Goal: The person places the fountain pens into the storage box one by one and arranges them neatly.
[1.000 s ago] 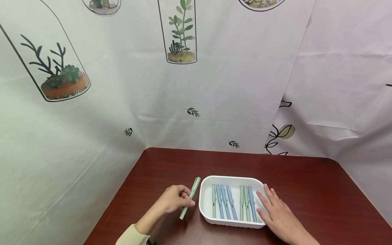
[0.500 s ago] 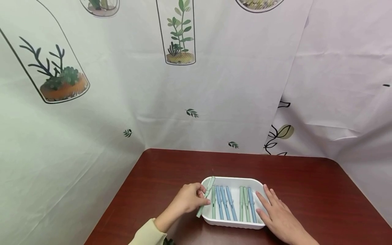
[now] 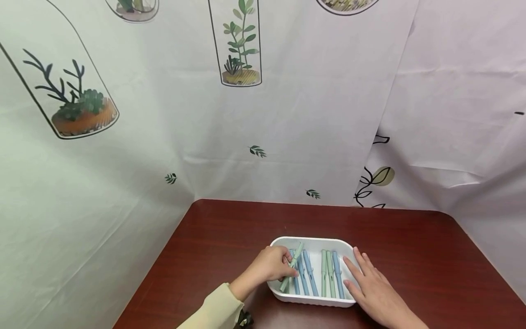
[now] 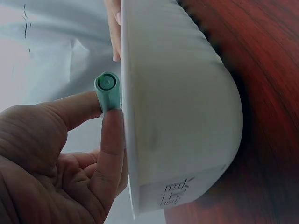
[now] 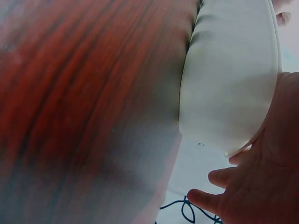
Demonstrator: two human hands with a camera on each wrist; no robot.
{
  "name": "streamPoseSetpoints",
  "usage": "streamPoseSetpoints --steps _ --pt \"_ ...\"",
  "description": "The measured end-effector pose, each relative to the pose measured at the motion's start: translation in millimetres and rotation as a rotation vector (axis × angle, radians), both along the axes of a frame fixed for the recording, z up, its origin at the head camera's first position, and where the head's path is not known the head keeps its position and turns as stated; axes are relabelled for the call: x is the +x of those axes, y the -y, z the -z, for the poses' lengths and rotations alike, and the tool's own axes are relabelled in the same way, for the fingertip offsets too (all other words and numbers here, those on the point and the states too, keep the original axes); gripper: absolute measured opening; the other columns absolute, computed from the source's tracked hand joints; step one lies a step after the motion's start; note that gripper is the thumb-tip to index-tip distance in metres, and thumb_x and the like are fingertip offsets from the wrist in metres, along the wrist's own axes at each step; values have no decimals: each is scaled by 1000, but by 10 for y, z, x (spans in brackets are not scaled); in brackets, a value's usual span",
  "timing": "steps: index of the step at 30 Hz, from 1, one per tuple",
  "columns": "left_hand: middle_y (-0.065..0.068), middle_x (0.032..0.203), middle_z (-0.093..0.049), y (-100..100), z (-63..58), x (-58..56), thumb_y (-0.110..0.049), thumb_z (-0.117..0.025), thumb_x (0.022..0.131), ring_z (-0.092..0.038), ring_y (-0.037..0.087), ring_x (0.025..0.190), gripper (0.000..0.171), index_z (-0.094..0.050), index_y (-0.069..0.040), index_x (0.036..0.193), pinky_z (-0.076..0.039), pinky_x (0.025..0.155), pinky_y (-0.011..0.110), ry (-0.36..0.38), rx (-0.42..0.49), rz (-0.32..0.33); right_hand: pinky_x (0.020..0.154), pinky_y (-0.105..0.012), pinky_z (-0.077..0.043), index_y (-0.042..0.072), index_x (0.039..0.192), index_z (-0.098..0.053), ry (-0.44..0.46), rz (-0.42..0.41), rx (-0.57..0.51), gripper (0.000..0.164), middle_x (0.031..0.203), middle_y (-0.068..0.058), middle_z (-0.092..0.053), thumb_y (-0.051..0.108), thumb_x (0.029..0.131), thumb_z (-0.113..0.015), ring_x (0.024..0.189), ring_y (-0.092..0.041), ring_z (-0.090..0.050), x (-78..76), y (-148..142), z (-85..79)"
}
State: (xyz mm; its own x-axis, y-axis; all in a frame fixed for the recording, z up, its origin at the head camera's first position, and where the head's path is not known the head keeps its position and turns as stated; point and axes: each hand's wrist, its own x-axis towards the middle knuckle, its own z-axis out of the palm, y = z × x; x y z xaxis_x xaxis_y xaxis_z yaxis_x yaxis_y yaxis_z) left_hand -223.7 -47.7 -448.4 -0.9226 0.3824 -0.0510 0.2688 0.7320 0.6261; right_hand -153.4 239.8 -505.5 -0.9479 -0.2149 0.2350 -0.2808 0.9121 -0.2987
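My left hand (image 3: 273, 265) pinches a green pen (image 3: 297, 255) between thumb and fingers, tilted over the left part of a white tray (image 3: 310, 300). The left wrist view shows the end of this green pen (image 4: 107, 84) at the tray's rim. Inside the tray, blue pens (image 3: 309, 272) lie in a group on the left, partly hidden by the held pen and hand. Two green pens (image 3: 330, 274) and a blue pen (image 3: 338, 274) lie side by side on the right. My right hand (image 3: 376, 290) rests with spread, straight fingers on the tray's right rim.
The tray stands on a dark red wooden table (image 3: 230, 224) near its front. A white curtain (image 3: 287, 123) printed with plants hangs behind and at both sides of the table. A dark band (image 3: 245, 319) circles the left wrist.
My left hand has carried the green pen rightward, from beside the tray, across its left rim, to above the pens inside. My right hand has stayed in place.
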Motion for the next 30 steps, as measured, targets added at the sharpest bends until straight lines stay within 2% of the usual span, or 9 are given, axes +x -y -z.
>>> streamPoseSetpoints --steps 8,16,21,24,26,30 --pt "-9 48 -52 -218 70 -64 -28 -90 73 -56 4 41 36 -56 -17 69 -42 54 20 29 -67 -22 108 -64 -37 16 150 -51 -4 2 -13 60 164 -19 -29 44 99 -63 145 -47 -34 14 -1 -4" --pt "-5 39 -53 -443 110 -109 -32 -87 79 -59 11 44 43 -56 -14 54 -35 47 21 72 -182 38 109 -65 -35 17 152 -49 36 13 -14 62 165 -19 -27 46 99 -61 146 -47 -31 6 8 -17" --pt "-3 40 -57 -574 139 -120 -38 -83 82 -60 12 45 50 -60 -14 45 -37 50 20 57 -294 70 108 -65 -37 16 152 -49 24 7 -17 61 164 -19 -28 45 100 -60 146 -47 -32 13 0 -21" --pt "-2 40 -57 -649 166 -109 -38 -82 83 -59 11 42 52 -61 -13 43 -37 50 19 54 -331 77 107 -65 -38 16 151 -50 27 5 -18 60 164 -20 -28 45 100 -60 146 -48 -32 20 -5 -19" --pt "-2 39 -56 -693 182 -98 -39 -82 83 -59 10 40 53 -60 -12 42 -38 49 18 59 -338 71 106 -66 -38 16 151 -50 34 4 -19 60 164 -20 -28 45 100 -60 145 -48 -32 24 -8 -15" --pt "-1 38 -55 -752 204 -78 -39 -85 81 -58 9 37 51 -60 -12 46 -39 47 19 99 -273 40 106 -67 -38 15 152 -49 51 8 -19 61 164 -20 -27 45 100 -60 146 -48 -31 26 -11 -18"
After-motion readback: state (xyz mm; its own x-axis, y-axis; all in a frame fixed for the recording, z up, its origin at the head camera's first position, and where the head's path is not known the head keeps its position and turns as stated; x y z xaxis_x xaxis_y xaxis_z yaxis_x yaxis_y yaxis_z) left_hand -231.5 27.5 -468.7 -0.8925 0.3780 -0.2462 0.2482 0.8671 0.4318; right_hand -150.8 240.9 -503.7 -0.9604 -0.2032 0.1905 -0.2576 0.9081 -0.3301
